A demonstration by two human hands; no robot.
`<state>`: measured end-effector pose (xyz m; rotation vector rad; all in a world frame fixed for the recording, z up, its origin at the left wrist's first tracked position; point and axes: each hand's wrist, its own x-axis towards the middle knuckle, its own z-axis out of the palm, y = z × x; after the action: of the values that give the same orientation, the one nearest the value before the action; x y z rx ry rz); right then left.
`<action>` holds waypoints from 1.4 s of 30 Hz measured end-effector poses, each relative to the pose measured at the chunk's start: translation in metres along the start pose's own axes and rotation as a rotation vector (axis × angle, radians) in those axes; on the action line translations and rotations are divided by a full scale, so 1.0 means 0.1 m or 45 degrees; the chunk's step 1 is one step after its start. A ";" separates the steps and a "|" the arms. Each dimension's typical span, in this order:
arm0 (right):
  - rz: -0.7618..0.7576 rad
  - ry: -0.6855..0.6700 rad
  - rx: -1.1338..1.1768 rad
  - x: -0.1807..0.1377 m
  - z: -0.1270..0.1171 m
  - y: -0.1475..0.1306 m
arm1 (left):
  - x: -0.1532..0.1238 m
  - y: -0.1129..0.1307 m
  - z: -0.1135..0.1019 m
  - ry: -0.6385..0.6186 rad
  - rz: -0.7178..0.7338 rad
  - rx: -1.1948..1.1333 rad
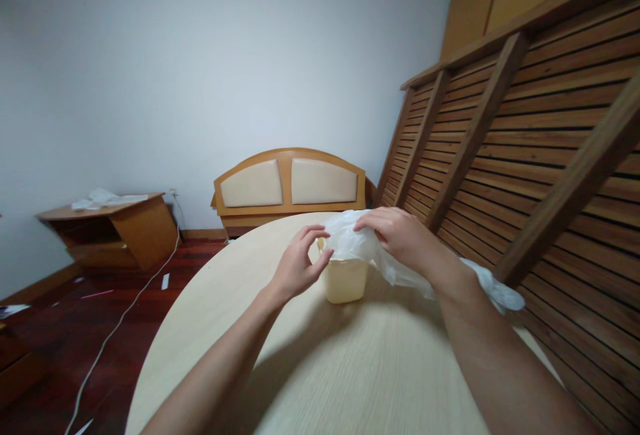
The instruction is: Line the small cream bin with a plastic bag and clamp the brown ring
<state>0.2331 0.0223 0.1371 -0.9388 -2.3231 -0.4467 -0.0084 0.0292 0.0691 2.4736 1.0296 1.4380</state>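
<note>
A pale yellow plastic container [345, 283] stands upright on the round table [390, 368]. A thin, whitish plastic bag [345, 235] covers much of its mouth and trails off to the right, partly behind my right forearm. At the container's left rim is my left hand [299, 263], thumb and fingers apart in a loose curve; whether it touches the rim I cannot tell. My right hand [393, 231] lies over the bag with its bent fingers closed on the plastic. The container's inside is hidden.
White crumpled material [493, 286] lies at the table's right side. A slatted wooden frame [500, 148] leans close by on the right. Beyond the table is a padded headboard [287, 185]. A low cabinet [145, 228] and a white cable [125, 315] are at left.
</note>
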 end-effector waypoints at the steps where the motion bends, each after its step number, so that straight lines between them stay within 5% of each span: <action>1: -0.005 -0.006 0.018 0.01 0.01 0.00 | 0.00 -0.01 0.00 0.004 0.004 -0.002; 15: 0.010 0.023 0.096 -0.01 0.06 0.08 | 0.03 -0.10 0.18 -0.227 -0.100 0.011; 20: -0.010 -0.028 0.059 0.01 0.22 0.10 | 0.01 -0.08 0.17 -0.127 -0.147 0.042; 32: 0.179 -0.037 0.164 0.03 0.38 0.00 | 0.01 0.06 0.18 -0.130 0.078 0.005; 42: 0.194 -0.161 0.453 -0.07 0.25 0.01 | 0.00 -0.02 0.23 0.087 -0.287 0.084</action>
<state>0.2278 0.0325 0.1134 -0.9783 -2.3157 0.0901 0.0093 0.0358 0.0555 2.2753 1.3415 1.4480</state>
